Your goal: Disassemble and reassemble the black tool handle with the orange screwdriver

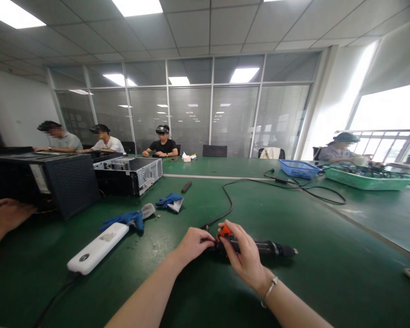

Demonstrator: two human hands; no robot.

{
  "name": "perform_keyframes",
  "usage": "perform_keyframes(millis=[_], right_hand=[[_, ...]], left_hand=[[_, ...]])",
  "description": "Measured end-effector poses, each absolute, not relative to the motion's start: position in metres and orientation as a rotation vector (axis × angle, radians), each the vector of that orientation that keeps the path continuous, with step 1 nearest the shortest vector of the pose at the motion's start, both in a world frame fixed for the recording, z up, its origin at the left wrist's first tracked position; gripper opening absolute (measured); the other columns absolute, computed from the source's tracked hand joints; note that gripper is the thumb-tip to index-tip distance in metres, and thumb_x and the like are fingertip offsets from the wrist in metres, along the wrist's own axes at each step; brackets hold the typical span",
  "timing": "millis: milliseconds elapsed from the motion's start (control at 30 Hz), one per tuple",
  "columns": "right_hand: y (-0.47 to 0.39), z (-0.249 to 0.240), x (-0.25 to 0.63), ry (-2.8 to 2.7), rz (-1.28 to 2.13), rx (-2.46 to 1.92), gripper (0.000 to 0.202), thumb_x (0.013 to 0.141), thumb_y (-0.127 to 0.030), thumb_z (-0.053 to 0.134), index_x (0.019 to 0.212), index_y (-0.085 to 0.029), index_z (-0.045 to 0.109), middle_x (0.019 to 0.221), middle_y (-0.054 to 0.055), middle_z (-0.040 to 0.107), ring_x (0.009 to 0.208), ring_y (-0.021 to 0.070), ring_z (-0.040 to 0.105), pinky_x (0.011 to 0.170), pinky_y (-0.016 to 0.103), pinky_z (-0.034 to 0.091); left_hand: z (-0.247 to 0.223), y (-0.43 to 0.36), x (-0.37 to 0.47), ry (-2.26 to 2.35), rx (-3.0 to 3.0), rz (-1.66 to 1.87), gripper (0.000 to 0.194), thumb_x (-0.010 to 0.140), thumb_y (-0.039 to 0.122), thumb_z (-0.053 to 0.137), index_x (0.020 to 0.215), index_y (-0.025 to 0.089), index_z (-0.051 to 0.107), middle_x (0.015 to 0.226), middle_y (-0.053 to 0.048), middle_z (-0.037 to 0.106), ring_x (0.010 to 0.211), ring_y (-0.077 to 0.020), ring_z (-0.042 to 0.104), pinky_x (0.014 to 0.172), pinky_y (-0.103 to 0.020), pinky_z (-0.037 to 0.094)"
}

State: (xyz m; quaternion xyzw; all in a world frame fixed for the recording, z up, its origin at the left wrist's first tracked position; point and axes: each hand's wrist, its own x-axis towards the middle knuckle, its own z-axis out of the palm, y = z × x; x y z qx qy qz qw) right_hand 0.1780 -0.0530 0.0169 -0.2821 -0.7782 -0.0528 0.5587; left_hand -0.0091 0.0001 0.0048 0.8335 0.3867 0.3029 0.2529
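Observation:
An electric screwdriver (268, 248), black with a long barrel, lies low over the green table with its tip pointing right. My right hand (244, 255) is closed around its rear part, thumb and fingers beside an orange piece (225, 230). At the tool's rear end my left hand (193, 246) pinches with thumb and forefinger. A black power cord (231, 200) runs from the far side of the table to behind these fingertips. The fingers mostly cover the join between cord and tool.
Left of me, a white power strip (99, 248) lies near blue gloves (131, 220). Another person's hands (8, 216) are at a black computer case (44, 180). An open case (130, 175) stands beyond. Blue (299, 169) and green baskets (369, 180) sit at right. Other people sit around the table.

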Motion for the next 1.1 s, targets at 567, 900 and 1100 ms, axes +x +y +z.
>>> perform_keyframes(millis=[567,900,1100], right_hand=[[-0.055,0.032,0.181,-2.016,-0.369,-0.484,0.055,0.086,-0.005,0.050,0.136,-0.026,0.041,0.105,0.009,0.064,0.091,0.0197,0.060,0.078,0.039,0.050],[-0.064,0.035,0.169,-2.347,-0.052,-0.719,0.051,0.085,-0.014,0.048,0.136,-0.017,0.041,0.117,0.013,0.059,0.104,0.0232,0.056,0.091,0.040,0.048],[-0.074,0.025,0.167,-2.549,-0.010,-0.650,0.050,0.081,-0.015,0.051,0.130,-0.018,0.047,0.094,0.009,0.064,0.082,0.0206,0.060,0.074,0.034,0.051]], left_hand=[[0.016,-0.021,0.002,0.844,2.375,1.204,0.052,0.076,0.024,0.068,0.126,0.022,0.054,0.125,-0.007,0.060,0.113,-0.0224,0.056,0.101,-0.036,0.043],[0.001,-0.006,-0.015,0.916,2.625,0.884,0.070,0.060,0.021,0.071,0.128,0.018,0.054,0.129,-0.011,0.056,0.121,-0.0308,0.048,0.107,-0.043,0.035],[-0.004,-0.001,-0.017,0.818,2.657,0.689,0.069,0.071,0.034,0.069,0.133,0.014,0.049,0.127,-0.013,0.059,0.113,-0.0277,0.057,0.101,-0.037,0.042]])
